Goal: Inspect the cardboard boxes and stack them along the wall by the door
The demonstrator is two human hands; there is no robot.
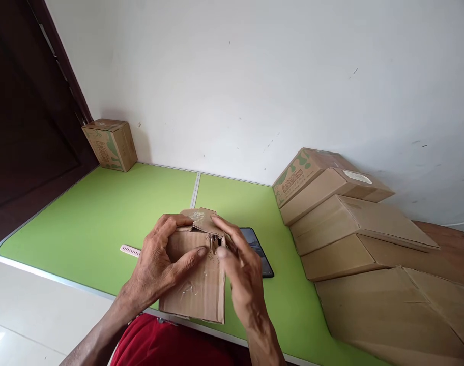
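Note:
A small brown cardboard box [197,292] with torn flaps and clear tape rests at the near edge of a green table [102,218]. My left hand [157,267] grips its left side, thumb lying across the front face. My right hand [243,277] holds the right side, fingers curled over the top flap by a torn hole. Both hands are closed on the box.
A black phone [259,251] lies flat just behind my right hand. A white strip [130,250] lies left of the box. Several cardboard boxes [354,223] are stacked along the right side. One printed box [110,144] stands at the far left corner by the wall.

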